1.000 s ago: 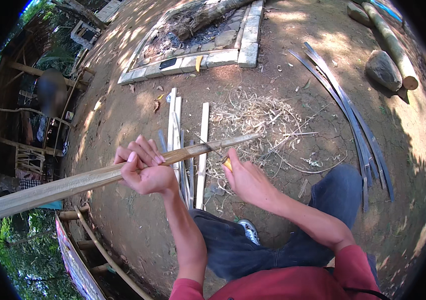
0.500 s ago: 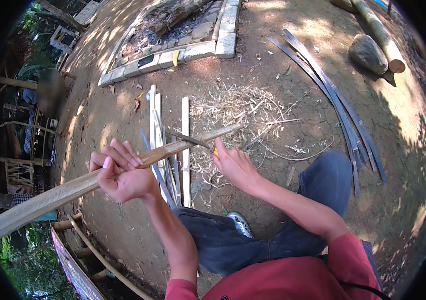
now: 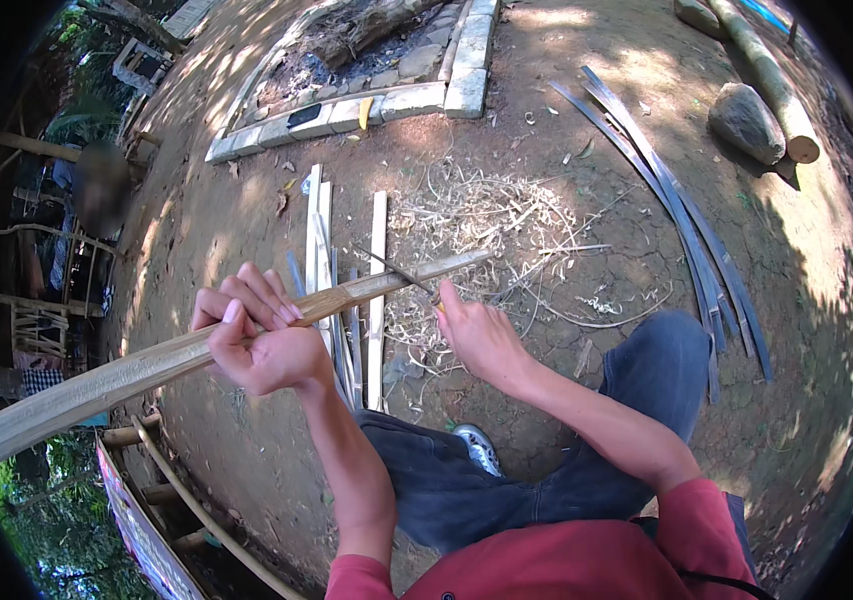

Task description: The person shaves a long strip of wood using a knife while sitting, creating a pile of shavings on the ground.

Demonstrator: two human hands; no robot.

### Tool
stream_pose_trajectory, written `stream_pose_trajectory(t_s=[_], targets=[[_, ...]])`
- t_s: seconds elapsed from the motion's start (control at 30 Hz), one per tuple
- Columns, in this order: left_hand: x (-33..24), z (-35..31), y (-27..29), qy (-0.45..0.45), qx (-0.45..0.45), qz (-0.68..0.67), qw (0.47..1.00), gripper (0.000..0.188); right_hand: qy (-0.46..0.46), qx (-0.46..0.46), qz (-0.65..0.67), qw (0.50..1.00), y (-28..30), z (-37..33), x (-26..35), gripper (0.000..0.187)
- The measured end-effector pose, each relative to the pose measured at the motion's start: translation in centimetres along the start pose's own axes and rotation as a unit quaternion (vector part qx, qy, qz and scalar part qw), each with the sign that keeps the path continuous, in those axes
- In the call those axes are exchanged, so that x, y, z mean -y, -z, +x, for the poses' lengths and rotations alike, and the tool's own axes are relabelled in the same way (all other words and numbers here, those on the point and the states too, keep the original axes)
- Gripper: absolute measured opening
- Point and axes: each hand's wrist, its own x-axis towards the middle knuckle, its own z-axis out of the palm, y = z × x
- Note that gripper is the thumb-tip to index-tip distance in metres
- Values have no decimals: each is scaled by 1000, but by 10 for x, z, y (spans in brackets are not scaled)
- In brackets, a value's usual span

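A long pale bamboo strip point(image 3: 137, 368) runs from the left edge up to a thin tapering end over the ground. My left hand point(image 3: 272, 335) is closed around its middle, palm up. In my right hand point(image 3: 482, 330) is a knife point(image 3: 402, 270) with a dark blade and a yellowish handle, mostly hidden by the fingers. The blade lies across the strip near its narrow end. Beneath that end a heap of curled shavings point(image 3: 487, 205) covers the soil.
Several pale strips point(image 3: 379, 300) lie beyond my left hand. Long dark strips point(image 3: 687, 205) curve along the right, near a rock point(image 3: 747, 122) and a log point(image 3: 782, 105). A stone-edged fire pit point(image 3: 417, 100) holds a dark phone point(image 3: 304, 115) on its rim. Another person point(image 3: 97, 190) is at far left.
The knife blade has slid slightly along the strip toward its tip and turned to a steeper angle. My left hand has shifted a little to the right in view, still gripping.
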Motion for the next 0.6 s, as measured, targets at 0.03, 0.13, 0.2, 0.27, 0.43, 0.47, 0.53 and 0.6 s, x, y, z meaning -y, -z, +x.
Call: stream_pose_trajectory(t_s=[0.03,0.13,0.2,0.27,0.43,0.47,0.53,0.6], targets=[[2,3,4,2,-8,6,1000,20,-6,6,9,1000,0,1,6,21],[3,5,10,-1,-17,11,1000,20,27,11,8,1000,11,-5,31,19],[2,3,6,0,-10,0,1000,20,70,-4,-4,998,8,-15,43,18],[4,0,9,12,-16,12,1000,21,31,2,-22,999,-2,-6,21,16],[6,11,24,12,-54,34,998,22,7,7,-8,1000,-7,1,17,18],[4,11,22,2,-43,31,999,21,15,19,-8,1000,0,-4,27,18],[3,3,16,-3,-22,27,999,18,-2,28,-17,999,1,-13,28,18],[6,0,12,-1,-18,8,1000,19,-52,14,-40,998,-11,1,-7,18]])
